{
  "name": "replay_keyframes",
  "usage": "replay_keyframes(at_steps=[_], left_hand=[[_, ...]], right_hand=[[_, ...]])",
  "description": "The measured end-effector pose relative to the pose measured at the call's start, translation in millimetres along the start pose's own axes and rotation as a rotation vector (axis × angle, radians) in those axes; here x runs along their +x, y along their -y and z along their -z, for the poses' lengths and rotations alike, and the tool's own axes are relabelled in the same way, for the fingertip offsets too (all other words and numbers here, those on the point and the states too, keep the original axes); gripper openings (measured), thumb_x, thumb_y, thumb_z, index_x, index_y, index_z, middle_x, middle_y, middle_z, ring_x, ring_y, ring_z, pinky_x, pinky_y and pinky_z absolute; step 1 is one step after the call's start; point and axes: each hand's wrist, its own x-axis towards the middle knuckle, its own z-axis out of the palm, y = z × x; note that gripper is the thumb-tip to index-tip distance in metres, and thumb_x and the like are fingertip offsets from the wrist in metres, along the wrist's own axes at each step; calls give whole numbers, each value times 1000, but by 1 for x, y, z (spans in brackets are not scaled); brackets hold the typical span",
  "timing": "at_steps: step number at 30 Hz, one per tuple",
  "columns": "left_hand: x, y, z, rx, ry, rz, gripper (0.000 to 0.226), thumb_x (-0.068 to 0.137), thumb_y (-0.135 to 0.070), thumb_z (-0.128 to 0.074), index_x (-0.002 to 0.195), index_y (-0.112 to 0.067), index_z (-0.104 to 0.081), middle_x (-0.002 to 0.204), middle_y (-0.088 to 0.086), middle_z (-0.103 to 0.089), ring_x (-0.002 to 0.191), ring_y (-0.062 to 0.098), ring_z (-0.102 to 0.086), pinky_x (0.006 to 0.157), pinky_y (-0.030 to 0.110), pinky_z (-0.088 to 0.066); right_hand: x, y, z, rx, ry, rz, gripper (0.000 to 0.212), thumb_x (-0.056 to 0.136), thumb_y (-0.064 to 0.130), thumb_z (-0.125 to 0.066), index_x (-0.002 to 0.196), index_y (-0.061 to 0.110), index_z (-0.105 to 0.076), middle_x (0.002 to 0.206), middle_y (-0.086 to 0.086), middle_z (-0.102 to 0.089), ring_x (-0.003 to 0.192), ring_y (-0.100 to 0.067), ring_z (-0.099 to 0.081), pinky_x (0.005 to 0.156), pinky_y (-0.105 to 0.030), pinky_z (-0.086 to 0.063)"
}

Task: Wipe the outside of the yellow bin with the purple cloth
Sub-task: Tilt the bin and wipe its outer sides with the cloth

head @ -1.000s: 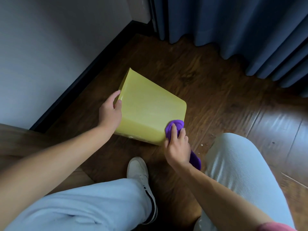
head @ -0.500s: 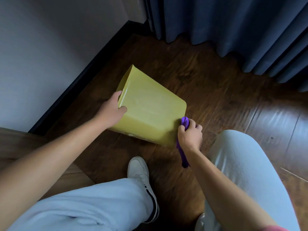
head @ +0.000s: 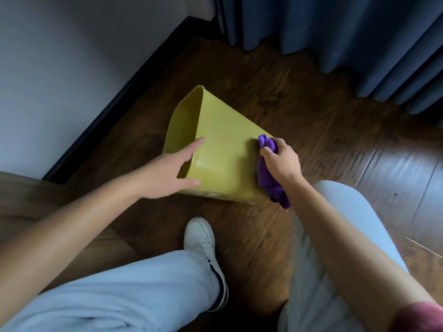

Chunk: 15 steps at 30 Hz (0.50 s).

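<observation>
Yellow bin on its side on the floor, a hand at each end.

Beyond a white sneaker [head: 200,238], the left hand [head: 165,174] lies spread with straight fingers at the yellow bin [head: 223,149]'s open rim; the right hand [head: 281,161] grips the bunched purple cloth [head: 269,173] against its far-right edge. Bare wooden floor [head: 311,111] lies right and beyond, bounded by a dark baseboard [head: 124,99] left and blue curtains [head: 347,32] behind.

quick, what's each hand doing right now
Left hand: open, fingers straight, at the open mouth of the yellow bin.
Right hand: closed, gripping the purple cloth against the bin's side.
</observation>
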Motion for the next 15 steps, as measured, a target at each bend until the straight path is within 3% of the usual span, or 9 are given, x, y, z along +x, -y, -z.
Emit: replay_keyframes(at_steps=[4,8,10,12,15], left_hand=[[-2,0,-8,122,12,-69,118,89,-41,-79,150,-66,18,167,-11,-23,146,11,-30,118,35,-26],[-3,-2,-17,272,-128,-103,123,88,-42,-80,152,-59,24,168,2,-32,147,28,-42,115,47,-37],[-2,-1,-21,293,-172,-105,122,89,-43,-78,153,-56,26,158,8,-49,134,31,-57,108,45,-45],[0,-1,-24,282,-201,-86,118,93,-43,-74,151,-58,28,135,11,-68,111,29,-70,97,46,-55],[3,-5,-26,214,-202,-60,110,98,-40,-68,148,-61,28,101,14,-76,80,25,-73,76,50,-62]], right_hand=[[-2,-3,-1,52,-1,-42,48,97,37,-55,144,29,-54,126,-4,-62,109,-25,-61,96,-45,-55],[8,-9,12,110,-58,-176,47,96,41,-53,141,29,-56,112,2,-64,99,-21,-65,89,-43,-59],[12,-11,16,149,-64,-238,49,95,42,-53,143,30,-54,117,0,-66,98,-20,-66,87,-42,-61],[15,-12,16,183,-64,-270,50,95,42,-53,144,31,-53,118,0,-66,97,-19,-66,87,-41,-61],[16,-14,11,193,-47,-293,50,94,42,-55,144,32,-53,116,2,-64,98,-17,-64,91,-42,-60]])
